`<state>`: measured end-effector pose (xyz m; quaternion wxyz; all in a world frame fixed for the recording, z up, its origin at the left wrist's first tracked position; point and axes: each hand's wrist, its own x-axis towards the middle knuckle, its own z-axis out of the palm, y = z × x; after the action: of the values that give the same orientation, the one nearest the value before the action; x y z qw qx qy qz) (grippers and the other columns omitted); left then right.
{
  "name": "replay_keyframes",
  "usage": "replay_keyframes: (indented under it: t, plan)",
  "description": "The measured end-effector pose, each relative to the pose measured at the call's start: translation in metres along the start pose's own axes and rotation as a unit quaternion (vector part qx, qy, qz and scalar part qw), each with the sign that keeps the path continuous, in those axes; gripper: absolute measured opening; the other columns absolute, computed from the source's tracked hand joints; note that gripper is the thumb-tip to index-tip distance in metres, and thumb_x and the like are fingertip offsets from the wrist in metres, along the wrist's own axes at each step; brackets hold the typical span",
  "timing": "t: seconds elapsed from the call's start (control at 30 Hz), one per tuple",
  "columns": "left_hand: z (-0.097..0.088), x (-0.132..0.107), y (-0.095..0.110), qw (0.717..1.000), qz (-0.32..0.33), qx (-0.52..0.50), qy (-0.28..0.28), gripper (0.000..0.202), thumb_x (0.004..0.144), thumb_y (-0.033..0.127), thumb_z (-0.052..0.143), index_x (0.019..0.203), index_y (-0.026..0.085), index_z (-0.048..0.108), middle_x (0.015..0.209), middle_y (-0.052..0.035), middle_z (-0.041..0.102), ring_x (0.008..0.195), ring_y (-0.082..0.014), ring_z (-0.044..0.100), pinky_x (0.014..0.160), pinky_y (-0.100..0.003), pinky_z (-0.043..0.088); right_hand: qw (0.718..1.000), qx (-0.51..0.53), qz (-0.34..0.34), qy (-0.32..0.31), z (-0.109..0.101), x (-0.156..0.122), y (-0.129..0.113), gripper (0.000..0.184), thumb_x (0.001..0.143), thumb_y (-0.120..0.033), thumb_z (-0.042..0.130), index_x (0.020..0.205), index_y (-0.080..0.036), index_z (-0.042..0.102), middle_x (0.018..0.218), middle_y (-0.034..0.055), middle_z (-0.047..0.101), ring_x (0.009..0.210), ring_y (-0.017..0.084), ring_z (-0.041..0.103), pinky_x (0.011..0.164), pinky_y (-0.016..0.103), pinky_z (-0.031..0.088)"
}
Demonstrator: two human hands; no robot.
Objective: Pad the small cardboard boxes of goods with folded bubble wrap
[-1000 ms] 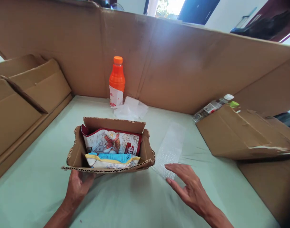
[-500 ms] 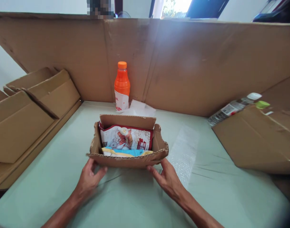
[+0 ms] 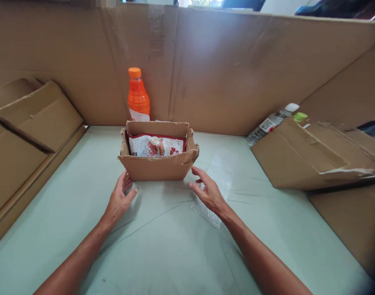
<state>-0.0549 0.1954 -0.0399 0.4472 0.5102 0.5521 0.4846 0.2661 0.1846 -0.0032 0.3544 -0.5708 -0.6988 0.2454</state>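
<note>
A small open cardboard box stands upright on the pale green surface, its cut edges ragged. Inside it leans a white and dark red food packet with a printed picture. My left hand is at the box's lower left corner, fingers apart, holding nothing. Beside the lower right corner is my right hand, its thumb and fingers spread and empty. Whether the left fingertips still touch the box I cannot tell. Under and beside my right hand lies a strip of bubble wrap.
An orange bottle stands behind the box against a tall cardboard wall. Folded cardboard lines the left side. At right, a clear bottle and a green cap show behind a larger carton.
The box has moved farther back, toward the orange bottle, and now hides its lower part. My hands have come away from the box's front. The view has tilted down and turned right.
</note>
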Motion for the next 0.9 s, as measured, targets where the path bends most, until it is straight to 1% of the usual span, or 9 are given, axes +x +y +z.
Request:
replay_keyframes:
  t: [0.1,0.2,0.27,0.37,0.5,0.63,0.73,0.83,0.9]
  plan:
    - [-0.011,-0.048,-0.009,1.000,-0.025,0.013,-0.012,0.080,0.083,0.037,0.068,0.152,0.021,0.033,0.151,-0.0185,0.049,0.140,-0.0295,0.049,0.119,-0.051,0.035,0.995,-0.095,-0.036,-0.018,-0.025,-0.056,0.010,0.041,0.093,-0.041,0.059,0.132,-0.026,0.060,0.141,0.0112,0.061,0.130,0.028,0.057,0.103,0.048,0.051]
    - [-0.016,-0.091,-0.015,0.999,-0.038,0.002,-0.006,0.074,0.084,0.039,0.068,0.150,0.022,0.038,0.150,-0.0175,0.051,0.140,-0.0295,0.050,0.119,-0.050,0.037,0.976,-0.204,-0.066,-0.038,-0.035,-0.101,0.019,0.053,0.089,-0.042,0.064,0.138,-0.023,0.056,0.144,0.0142,0.058,0.130,0.032,0.057,0.102,0.053,0.050]
    - [-0.015,-0.109,-0.016,0.999,-0.053,0.002,-0.007,0.069,0.082,0.040,0.070,0.145,0.021,0.046,0.147,-0.0166,0.055,0.137,-0.0304,0.053,0.116,-0.049,0.041,0.961,-0.268,-0.069,-0.031,-0.030,-0.114,0.025,0.050,0.090,-0.039,0.062,0.135,-0.020,0.059,0.143,0.0167,0.058,0.127,0.035,0.058,0.097,0.054,0.052]
    - [-0.011,-0.121,-0.012,0.996,-0.065,0.043,-0.031,0.059,0.080,0.040,0.070,0.135,0.021,0.059,0.143,-0.0142,0.059,0.130,-0.0308,0.059,0.112,-0.047,0.046,0.949,-0.305,-0.072,0.015,-0.018,-0.111,0.030,0.031,0.096,-0.026,0.050,0.119,-0.019,0.069,0.131,0.0147,0.068,0.118,0.033,0.064,0.090,0.050,0.055]
    - [-0.002,-0.128,0.003,0.991,0.002,0.112,-0.073,0.049,0.081,0.033,0.065,0.129,0.022,0.065,0.140,-0.0128,0.062,0.127,-0.0306,0.060,0.109,-0.047,0.049,0.968,-0.232,-0.094,0.034,-0.015,-0.106,0.011,0.029,0.097,-0.022,0.046,0.109,-0.021,0.072,0.110,0.0113,0.076,0.102,0.029,0.071,0.088,0.048,0.055]
    - [0.014,-0.141,0.025,0.962,0.122,0.172,-0.174,0.062,0.083,0.019,0.059,0.144,0.025,0.051,0.152,-0.0120,0.050,0.143,-0.0296,0.045,0.117,-0.051,0.039,0.990,-0.067,-0.006,-0.123,-0.028,-0.121,-0.037,0.026,0.098,-0.033,0.051,0.110,-0.025,0.073,0.107,0.0059,0.077,0.095,0.024,0.071,0.072,0.034,0.057]
    - [0.032,-0.151,0.038,0.936,0.182,0.170,-0.248,0.079,0.079,0.014,0.061,0.154,0.025,0.036,0.156,-0.0128,0.044,0.147,-0.0304,0.038,0.120,-0.053,0.035,0.965,0.064,0.063,-0.248,-0.033,-0.130,-0.064,0.027,0.097,-0.040,0.053,0.104,-0.025,0.074,0.099,0.0036,0.076,0.086,0.020,0.069,0.060,0.025,0.051]
    - [0.051,-0.155,0.043,0.933,0.156,0.147,-0.289,0.077,0.081,0.015,0.059,0.154,0.024,0.036,0.137,-0.0123,0.061,0.129,-0.0271,0.056,0.112,-0.046,0.045,0.941,0.156,0.097,-0.285,-0.028,-0.134,-0.066,0.032,0.096,-0.046,0.054,0.093,-0.020,0.073,0.083,0.0019,0.073,0.075,0.017,0.066,0.065,0.026,0.051]
    - [0.061,-0.154,0.042,0.942,0.113,0.143,-0.282,0.068,0.084,0.018,0.056,0.150,0.022,0.042,0.112,-0.0083,0.070,0.103,-0.0222,0.066,0.098,-0.038,0.052,0.944,0.174,0.118,-0.254,-0.022,-0.137,-0.057,0.033,0.095,-0.047,0.055,0.094,-0.019,0.072,0.085,0.0024,0.073,0.076,0.018,0.066,0.067,0.027,0.053]
